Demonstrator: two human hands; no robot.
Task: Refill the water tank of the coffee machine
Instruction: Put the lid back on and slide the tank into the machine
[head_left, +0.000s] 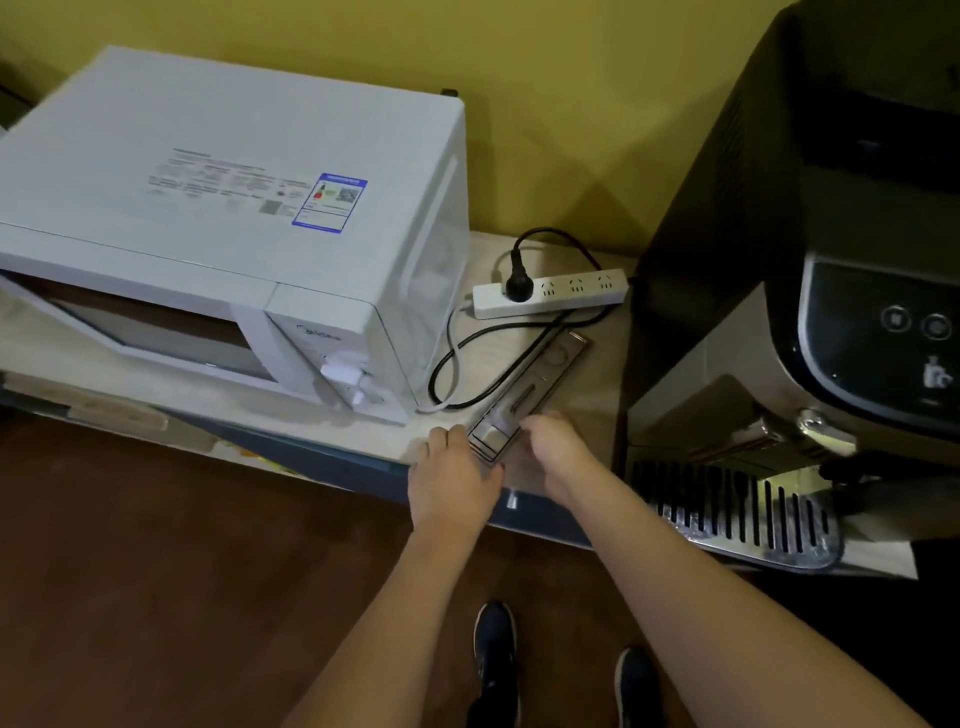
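Reaching down at the lower centre of the frame, I have both hands on a long, flat, metallic brown lid (535, 387) lying diagonally on the pale wooden table (587, 374). My left hand (454, 480) curls over the lid's near end, fingers bent onto its left edge; my right hand (556, 449) rests against its right edge. Whether either grip is truly closed on the lid I cannot tell, as the fingertips are hidden.

The lid sits between the white microwave oven (228, 228) on the left and the dark, silver-trimmed coffee machine (810, 291) on the right, just below the white power strip (550, 293) and over a black cable (467, 358).

I judge this lid to be the tank cover: light, stiff, thin, probably smooth and slippery. Pinching both long edges seems safest. The tank itself I cannot pick out; likely in the machine's dark upper body.
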